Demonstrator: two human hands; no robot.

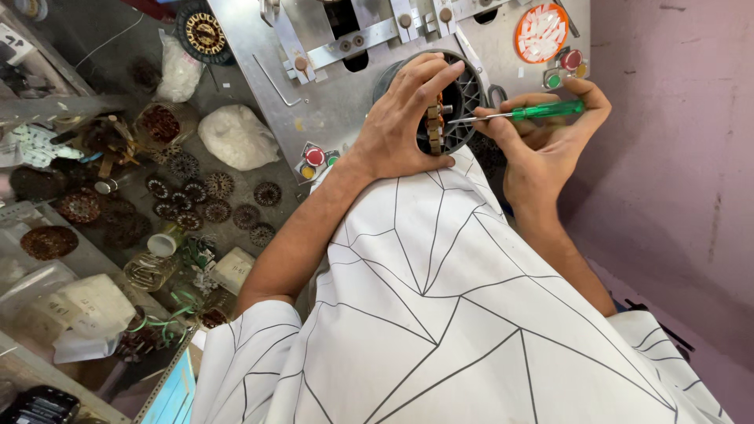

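White cloth with thin black lines (440, 314) fills the near view, draped over the person's front, and both forearms reach out past it to the grey metal machine plate (345, 110). Left hand (400, 118) is curled over the small wound core (433, 129), its grip clasped around the part and pinning it at the black ribbed ring (470, 94) set into the plate. Right hand (542, 137) pinches a green-handled screwdriver (542, 111), grip clenched on the handle, the thin shaft running left so the tip meets the core's edge. This looks like the picking stage, working at a slot or winding on the core; the next move calls for a steady left hold and small, light tip pressure. Farther left, more dark round cores (212, 196) lie scattered on the tabletop (236, 149) beside a white plastic bag (238, 137).
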